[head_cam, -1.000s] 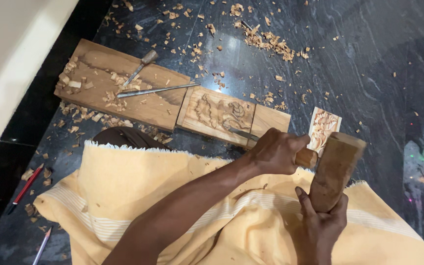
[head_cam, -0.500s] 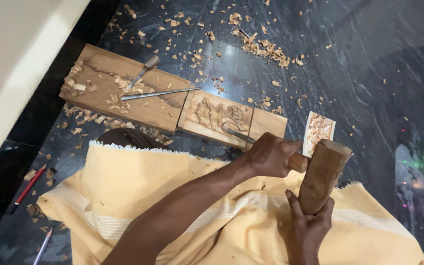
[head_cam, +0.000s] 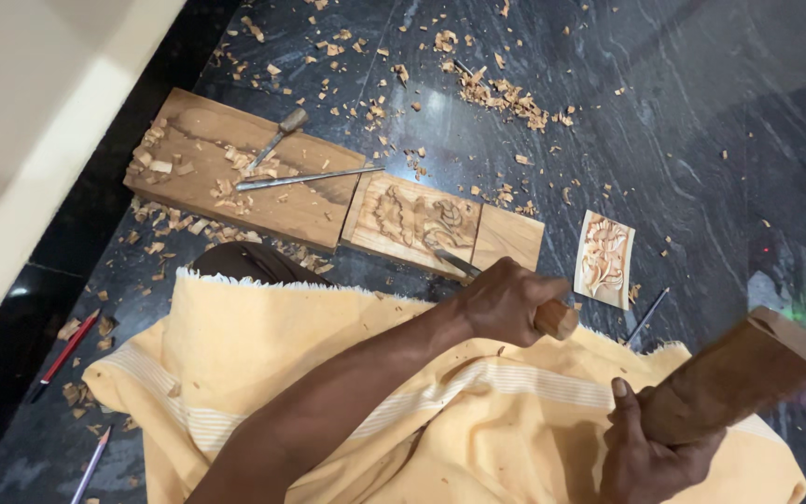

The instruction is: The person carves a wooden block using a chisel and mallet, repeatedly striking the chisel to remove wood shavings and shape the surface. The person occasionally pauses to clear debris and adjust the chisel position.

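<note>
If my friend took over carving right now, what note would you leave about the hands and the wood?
Left hand: shut on the chisel, whose tip rests on the carved panel.
Right hand: shut on the wooden mallet, raised off to the right, apart from the chisel.
Long plank lies on the dark floor, with two spare tools on it; a small carved piece sits beside it.
Done: a leafy pattern is cut and shavings lie scattered.
Left: cannot tell how much.

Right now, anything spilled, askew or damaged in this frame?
Wood chips are scattered over the dark floor and the long plank, where two loose chisels lie. That is ordinary carving litter; nothing looks broken. The left hand holds a chisel on the carved panel; the right hand grips a raised wooden mallet.
</note>
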